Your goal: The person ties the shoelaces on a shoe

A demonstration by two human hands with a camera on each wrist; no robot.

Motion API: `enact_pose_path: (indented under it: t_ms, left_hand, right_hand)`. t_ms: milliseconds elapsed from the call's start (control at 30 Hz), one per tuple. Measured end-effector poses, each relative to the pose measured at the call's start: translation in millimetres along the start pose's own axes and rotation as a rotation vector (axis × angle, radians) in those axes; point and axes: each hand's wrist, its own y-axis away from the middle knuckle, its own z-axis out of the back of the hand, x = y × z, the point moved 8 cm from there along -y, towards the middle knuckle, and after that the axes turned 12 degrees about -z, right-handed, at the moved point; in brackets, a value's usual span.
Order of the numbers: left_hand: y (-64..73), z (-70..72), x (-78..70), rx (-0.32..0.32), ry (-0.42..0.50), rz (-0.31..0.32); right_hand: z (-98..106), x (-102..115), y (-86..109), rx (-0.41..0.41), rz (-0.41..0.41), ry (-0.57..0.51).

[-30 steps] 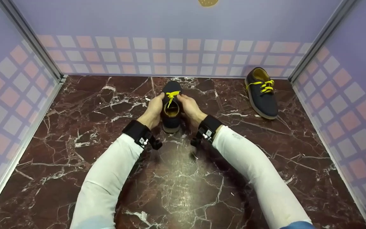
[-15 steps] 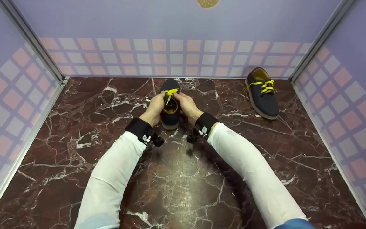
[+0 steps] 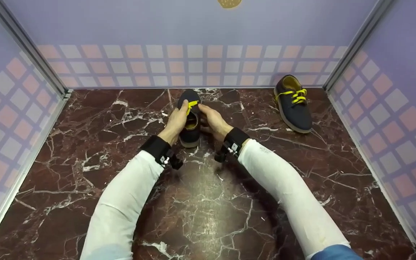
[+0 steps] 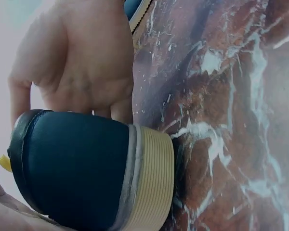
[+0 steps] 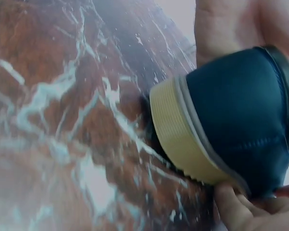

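A dark navy lace-up shoe (image 3: 189, 136) with a tied yellow lace (image 3: 192, 104) sits sole-down on the marble floor, toe toward the back wall. My left hand (image 3: 175, 122) holds its left side, thumb laid over the lace. On the other side, my right hand (image 3: 213, 121) grips it, with fingertips (image 5: 227, 204) low at the sole edge in the right wrist view and the upper fingers close to the lace. The left wrist view shows the heel (image 4: 82, 168) and tan ridged sole (image 4: 151, 178), with the right palm beyond. Most left fingers are hidden by the shoe.
A matching dark shoe (image 3: 294, 110) with yellow laces stands at the back right, toe toward the person. Purple checked walls (image 3: 143, 29) enclose the floor (image 3: 96, 151) at the back and both sides.
My left thumb has slid over onto the yellow lace. The right hand has shifted slightly rightward against the shoe, its fingers more spread. The head view has moved a little; the other shoe stays put.
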Motion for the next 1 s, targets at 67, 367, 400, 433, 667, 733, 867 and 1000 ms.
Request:
enact_pose_path:
  t_ms: [67,367,400,433,667,733,867,1000]
  left_hand:
    - [-4.5,2.4,6.9,-0.02,-0.029,-0.019]
    - [62.8,7.4,-56.5,-0.01,-0.053,-0.195]
    - [66.4,6.2,-60.4,-0.011,-0.058,-0.212]
    - [69.3,4.8,-63.7,-0.013,-0.065,-0.23]
    - [88.6,-9.5,-83.7,-0.024,-0.142,-0.424]
    - [94.9,-16.5,-89.8,0.0,-0.139,-0.47]
    - [103.7,-27.6,-98.6,0.023,-0.151,-0.548]
    - [108.5,-37.3,-104.2,0.034,-0.183,-0.606]
  right_hand:
    - [2,-2,2.6,0.029,-0.007,-0.017]
    - [9,-4,17.5,0.065,0.013,-0.026]
    - [9,-3,19.7,0.074,0.019,-0.029]
    - [10,-3,22.4,0.078,0.023,-0.033]
    - [19,4,42.7,0.041,0.063,0.01]
    - [22,7,47.7,0.046,0.081,0.026]
    - [28,12,54.4,0.04,0.121,0.074]
    - [38,18,59.1,-0.015,0.156,0.14]
